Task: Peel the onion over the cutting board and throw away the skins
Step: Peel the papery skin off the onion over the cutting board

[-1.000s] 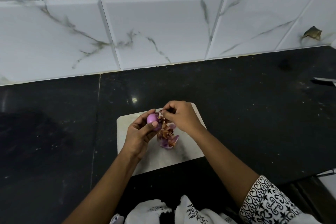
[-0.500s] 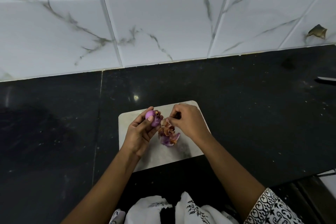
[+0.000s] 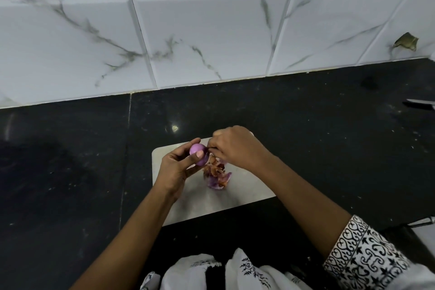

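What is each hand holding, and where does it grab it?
The left hand holds the onion around its sides, thumb in front. The right hand pinches something thin at the onion's end, probably skin.

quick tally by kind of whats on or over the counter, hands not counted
onion: 1, held in the left hand, right hand picking at it
pile of skins: 1
cutting board: 1
knife blade at the right edge: 1
total: 4

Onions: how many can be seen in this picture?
1. The onion is in the left hand, above the cutting board. The right hand may hide more.
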A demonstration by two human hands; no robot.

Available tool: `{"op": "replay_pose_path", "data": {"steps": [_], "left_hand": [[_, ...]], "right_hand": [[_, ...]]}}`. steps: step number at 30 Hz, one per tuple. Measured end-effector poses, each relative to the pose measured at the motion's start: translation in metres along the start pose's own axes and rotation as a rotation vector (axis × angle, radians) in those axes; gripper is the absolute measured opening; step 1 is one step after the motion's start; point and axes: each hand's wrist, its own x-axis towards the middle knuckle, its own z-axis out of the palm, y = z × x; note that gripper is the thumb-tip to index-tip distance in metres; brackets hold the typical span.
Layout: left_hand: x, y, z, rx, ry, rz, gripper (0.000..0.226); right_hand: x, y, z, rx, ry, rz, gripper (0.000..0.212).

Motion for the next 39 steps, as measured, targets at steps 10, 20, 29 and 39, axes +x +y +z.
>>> {"op": "replay_pose_path", "data": {"steps": [10, 20, 29, 39], "left_hand": [[-0.005, -0.003, -0.003, 0.031, -0.004, 0.066, 0.037], [-0.007, 0.0, -0.009, 0.161, -0.077, 0.212, 0.047], [-0.007, -0.005, -0.009, 0.014, -0.125, 0.285, 0.048], [-0.005, 0.004, -0.003, -0.044, -0.135, 0.195, 0.076]], "right_hand": [[-0.001, -0.007, 0.027, 0.196, 0.35, 0.023, 0.013], [-0.003, -0.001, 0.03, 0.468, 0.391, 0.093, 0.008], [-0.007, 0.008, 0.012, 1.061, 0.131, 0.339, 0.01], [-0.009, 0.004, 0.015, 0.695, 0.441, 0.025, 0.013]]}}
